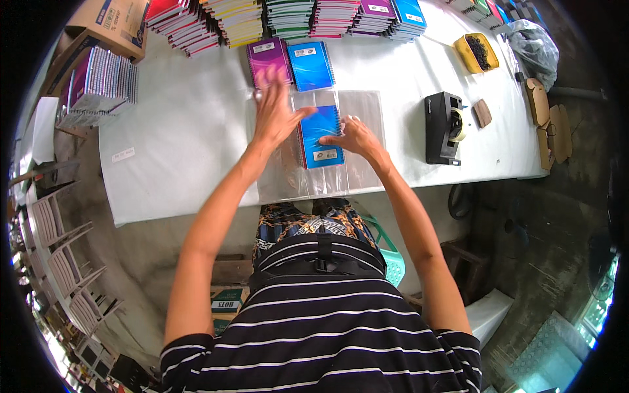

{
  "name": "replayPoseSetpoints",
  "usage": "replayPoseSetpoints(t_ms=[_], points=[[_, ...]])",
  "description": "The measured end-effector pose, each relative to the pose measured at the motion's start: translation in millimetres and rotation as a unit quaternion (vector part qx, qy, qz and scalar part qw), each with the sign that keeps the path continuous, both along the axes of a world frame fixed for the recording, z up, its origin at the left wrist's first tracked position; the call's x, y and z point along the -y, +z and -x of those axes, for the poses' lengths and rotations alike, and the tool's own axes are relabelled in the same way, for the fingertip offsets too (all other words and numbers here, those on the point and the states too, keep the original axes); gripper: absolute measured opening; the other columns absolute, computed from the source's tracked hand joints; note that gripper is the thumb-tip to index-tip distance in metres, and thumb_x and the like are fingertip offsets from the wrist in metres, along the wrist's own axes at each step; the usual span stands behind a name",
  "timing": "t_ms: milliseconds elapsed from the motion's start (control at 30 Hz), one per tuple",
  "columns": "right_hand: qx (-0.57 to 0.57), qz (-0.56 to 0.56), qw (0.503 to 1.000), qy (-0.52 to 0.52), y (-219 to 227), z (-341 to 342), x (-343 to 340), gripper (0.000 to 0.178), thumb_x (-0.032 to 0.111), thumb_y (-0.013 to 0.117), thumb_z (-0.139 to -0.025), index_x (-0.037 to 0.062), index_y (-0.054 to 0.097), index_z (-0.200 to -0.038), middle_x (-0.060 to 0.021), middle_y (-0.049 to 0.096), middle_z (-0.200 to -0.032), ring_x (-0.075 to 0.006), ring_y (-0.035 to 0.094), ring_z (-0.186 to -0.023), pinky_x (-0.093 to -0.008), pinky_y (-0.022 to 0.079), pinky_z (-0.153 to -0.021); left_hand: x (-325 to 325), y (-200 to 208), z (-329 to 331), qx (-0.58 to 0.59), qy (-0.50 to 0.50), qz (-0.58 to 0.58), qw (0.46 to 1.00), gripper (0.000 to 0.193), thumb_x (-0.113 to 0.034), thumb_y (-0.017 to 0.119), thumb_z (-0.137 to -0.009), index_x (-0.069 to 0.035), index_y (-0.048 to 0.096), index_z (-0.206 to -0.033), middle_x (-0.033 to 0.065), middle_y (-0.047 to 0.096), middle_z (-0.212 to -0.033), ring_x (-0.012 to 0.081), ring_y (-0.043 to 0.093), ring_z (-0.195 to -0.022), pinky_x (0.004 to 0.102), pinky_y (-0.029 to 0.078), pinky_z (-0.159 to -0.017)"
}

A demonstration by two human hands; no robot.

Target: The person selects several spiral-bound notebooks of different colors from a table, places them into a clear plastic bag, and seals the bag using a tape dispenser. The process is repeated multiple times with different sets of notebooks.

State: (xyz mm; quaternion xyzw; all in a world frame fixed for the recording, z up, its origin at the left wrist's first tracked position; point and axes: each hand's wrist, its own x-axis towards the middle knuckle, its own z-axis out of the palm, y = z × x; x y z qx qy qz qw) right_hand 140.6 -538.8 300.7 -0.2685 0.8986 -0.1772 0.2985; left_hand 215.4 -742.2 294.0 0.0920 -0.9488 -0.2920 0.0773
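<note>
A blue spiral notebook (320, 134) lies on a clear plastic sheet (275, 173) in front of me, with a reddish edge showing beneath its left side. My right hand (359, 137) grips its right side, the thumb on the cover and the fingers at the spiral edge. Fingers spread and slightly blurred, my left hand (272, 114) is over the sheet's left part. Its fingertips overlap the lower end of a purple notebook (267, 57), and its thumb points at the blue notebook's upper left corner. Another blue notebook (312, 67) lies beside the purple one.
Tall stacks of coloured notebooks (288, 18) line the table's far edge. More notebooks (98, 85) stand at the left near a cardboard box (111, 26). On the right are a black tape dispenser (442, 131), a brown block (482, 112) and a yellow tub (477, 54) of small dark pieces.
</note>
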Motion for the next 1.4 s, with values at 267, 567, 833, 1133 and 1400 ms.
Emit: replayPoseSetpoints(t_ms=[267,567,833,1133,1400], points=[[0.258,0.304,0.89,-0.222,5,-36,-8,0.084,0.037,0.087,-0.068,0.0006,0.04,-0.129,-0.0193,0.05,-0.121,-0.0275,0.049,-0.119,-0.0418,0.044,-0.098,-14,-33,-74,0.115,-0.01,-0.152,0.982,0.061,-0.054,0.048,-0.096,-0.001,0.062,-0.124,0.0264,0.027,-0.152,0.0407,0.012,-0.146,0.0613,0.016,-0.113],[0.135,0.446,0.883,-0.063,6,-48,-23,0.091,-0.001,0.087,-0.06,0.0117,0.033,-0.133,-0.011,0.045,-0.13,-0.0257,0.047,-0.124,-0.0449,0.04,-0.108,-35,18,-96,-0.056,0.013,-0.52,0.852,0.095,0.007,0.076,-0.073,-0.021,0.029,-0.151,0.0096,0.047,-0.144,0.0177,0.05,-0.126,0.0317,0.043,-0.107],[-0.069,0.365,0.921,0.115,95,-16,-49,0.072,0.0,0.083,-0.058,0.0177,0.055,-0.123,-0.0083,0.038,-0.146,-0.0316,0.036,-0.137,-0.048,0.033,-0.114,-26,94,-96,-0.078,0.037,-0.451,0.889,0.094,-0.041,0.063,-0.092,-0.009,0.0,-0.154,0.0234,0.025,-0.154,0.0356,0.026,-0.143,0.0505,0.019,-0.116],[-0.234,0.294,0.895,0.24,129,-9,-26,0.01,0.0,0.072,-0.066,0.0087,0.068,-0.062,-0.0019,0.055,-0.134,-0.0242,0.04,-0.134,-0.0509,0.03,-0.115,-44,107,-73,0.043,0.08,-0.14,0.986,0.057,-0.006,0.037,-0.099,-0.007,0.014,-0.152,0.0145,0.047,-0.144,0.0346,0.06,-0.113,0.0523,0.025,-0.114],[-0.21,0.319,0.9,0.211,121,-8,-35,0.016,0.002,0.076,-0.064,0.0101,0.073,-0.077,-0.0047,0.055,-0.133,-0.0262,0.044,-0.13,-0.0481,0.036,-0.111,-46,105,-75,-0.017,0.071,-0.282,0.956,0.06,-0.009,0.039,-0.1,-0.011,0.013,-0.153,0.0155,0.03,-0.154,0.0337,0.042,-0.133,0.0491,0.023,-0.116]])
